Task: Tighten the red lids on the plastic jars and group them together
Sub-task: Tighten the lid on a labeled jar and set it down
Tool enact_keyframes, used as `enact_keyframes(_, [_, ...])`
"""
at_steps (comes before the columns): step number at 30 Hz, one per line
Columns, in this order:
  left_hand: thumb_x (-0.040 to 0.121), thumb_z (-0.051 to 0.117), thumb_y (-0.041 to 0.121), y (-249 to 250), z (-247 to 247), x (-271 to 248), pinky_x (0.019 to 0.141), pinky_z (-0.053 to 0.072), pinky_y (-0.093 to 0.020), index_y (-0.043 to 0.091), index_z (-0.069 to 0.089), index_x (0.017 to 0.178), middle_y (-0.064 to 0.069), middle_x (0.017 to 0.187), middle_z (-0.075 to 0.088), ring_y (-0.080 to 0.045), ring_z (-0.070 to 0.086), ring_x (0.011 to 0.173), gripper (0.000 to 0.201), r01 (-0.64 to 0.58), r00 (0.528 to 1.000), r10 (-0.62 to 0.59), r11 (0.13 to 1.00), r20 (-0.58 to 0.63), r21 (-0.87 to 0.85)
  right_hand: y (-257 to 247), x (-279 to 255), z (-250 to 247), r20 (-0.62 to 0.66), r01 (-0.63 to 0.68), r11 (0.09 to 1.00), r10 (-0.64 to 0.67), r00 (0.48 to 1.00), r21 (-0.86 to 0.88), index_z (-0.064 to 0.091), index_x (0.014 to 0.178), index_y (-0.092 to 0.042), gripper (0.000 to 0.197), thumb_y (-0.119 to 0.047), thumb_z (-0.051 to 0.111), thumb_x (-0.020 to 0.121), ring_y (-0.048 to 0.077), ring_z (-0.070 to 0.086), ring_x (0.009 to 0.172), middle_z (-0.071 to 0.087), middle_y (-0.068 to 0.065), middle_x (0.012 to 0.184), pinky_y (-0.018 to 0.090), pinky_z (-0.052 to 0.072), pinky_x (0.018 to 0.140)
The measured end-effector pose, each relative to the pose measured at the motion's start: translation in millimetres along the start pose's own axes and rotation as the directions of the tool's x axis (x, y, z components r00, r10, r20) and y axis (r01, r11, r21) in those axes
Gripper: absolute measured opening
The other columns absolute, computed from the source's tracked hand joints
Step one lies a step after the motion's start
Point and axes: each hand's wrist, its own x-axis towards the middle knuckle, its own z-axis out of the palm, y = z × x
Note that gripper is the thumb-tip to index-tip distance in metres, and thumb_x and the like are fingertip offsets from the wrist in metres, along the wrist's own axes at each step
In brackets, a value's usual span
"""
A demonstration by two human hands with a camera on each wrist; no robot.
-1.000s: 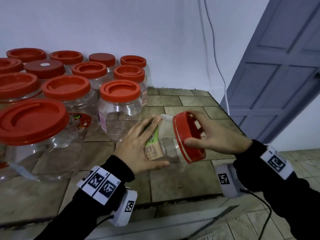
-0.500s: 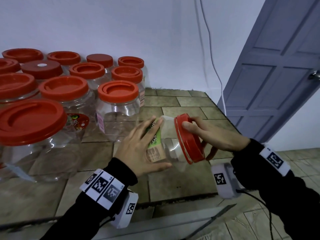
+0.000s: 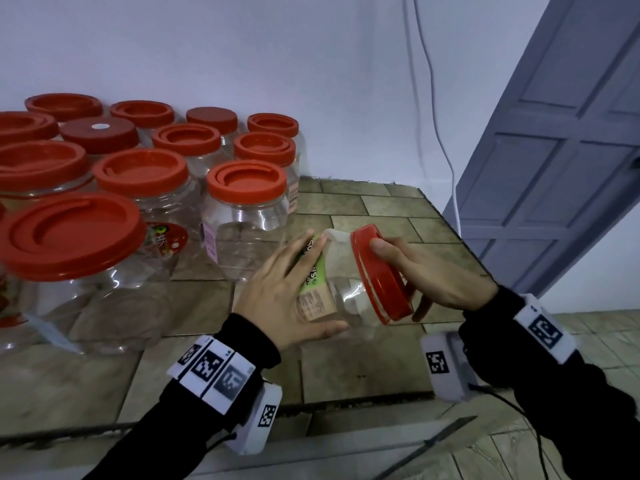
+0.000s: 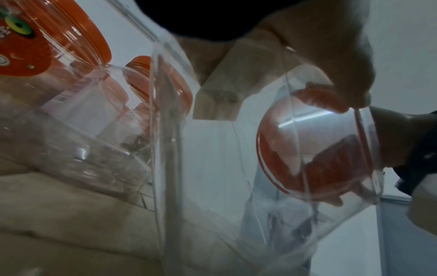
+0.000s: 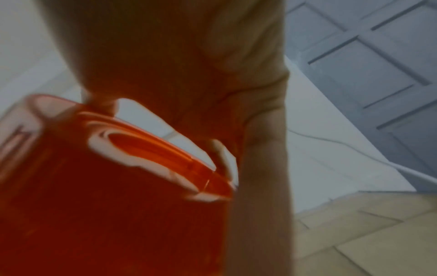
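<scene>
I've got the jar (image 3: 341,289) tipped on its side, up off the tiled counter (image 3: 363,362), mouth pointing to my right. My left hand (image 3: 280,296) is spread across its body, fingers fairly straight over the green label (image 3: 313,268), thumb tucked underneath. That's a flat, steadying hold, not a clenched one. My right hand (image 3: 433,271) wraps the red lid (image 3: 381,275), fingers curled over the top edge, thumb hooked under the bottom rim. From the right wrist view the lid (image 5: 106,186) fills the picture, blurred, with my fingers curving around its edge. Through the clear plastic in the left wrist view I can see the inside of the lid (image 4: 307,149). Whether it's fully seated on the threads, I can't tell. To my left the other jars (image 3: 145,188) stand upright, packed close together against the wall, all capped in red. The nearest of them sits just beside my left fingertips.
</scene>
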Motion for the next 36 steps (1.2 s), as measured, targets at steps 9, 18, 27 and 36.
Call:
enact_keyframes(9, [0.053, 0.041, 0.085, -2, -2, -2, 0.106, 0.018, -0.039, 0.035, 0.003, 0.141, 0.001, 0.151, 0.017, -0.018, 0.020, 0.134, 0.107, 0.016, 1.000, -0.016, 0.999, 0.002, -0.049, -6, 4, -15, 0.081, 0.193, 0.979, -0.188, 0.979, -0.064, 0.023, 0.136, -0.049, 0.083, -0.065, 0.065, 0.066, 0.015, 0.054, 0.110, 0.036, -0.010, 0.135, 0.033, 0.058, 0.074])
enact_keyframes(18, [0.052, 0.046, 0.080, -5, -4, -4, 0.106, 0.015, -0.038, 0.041, -0.004, 0.137, 0.008, 0.152, 0.010, -0.016, 0.016, 0.136, 0.106, 0.041, 0.999, -0.039, 0.997, 0.028, -0.068, -9, 7, -21, 0.196, 0.245, 0.963, -0.220, 0.955, -0.110, 0.011, 0.129, -0.062, 0.100, -0.062, 0.072, 0.050, 0.005, 0.035, 0.126, 0.023, -0.017, 0.141, 0.020, 0.040, 0.092])
enact_keyframes(27, [0.050, 0.049, 0.085, -23, -10, -10, 0.112, 0.020, -0.047, 0.044, -0.001, 0.139, 0.016, 0.150, 0.008, -0.007, 0.013, 0.138, 0.110, 0.071, 0.997, -0.071, 0.973, 0.009, -0.219, -28, 4, -4, -0.022, 0.178, 0.942, -0.192, 0.981, -0.284, 0.011, 0.145, -0.040, 0.113, -0.084, 0.058, 0.052, 0.012, 0.039, 0.127, 0.030, -0.006, 0.145, 0.031, 0.033, 0.102])
enact_keyframes(36, [0.039, 0.051, 0.090, -54, -28, -58, 0.098, 0.042, -0.039, 0.049, 0.013, 0.129, -0.004, 0.138, 0.043, -0.032, 0.048, 0.118, 0.106, 0.322, 0.923, -0.379, 0.853, -0.064, -0.412, -12, 10, 74, -0.071, 0.346, 0.903, -0.339, 0.938, 0.254, 0.021, 0.142, -0.036, 0.102, -0.057, 0.075, 0.058, 0.001, 0.044, 0.124, 0.036, -0.019, 0.139, 0.036, 0.049, 0.096])
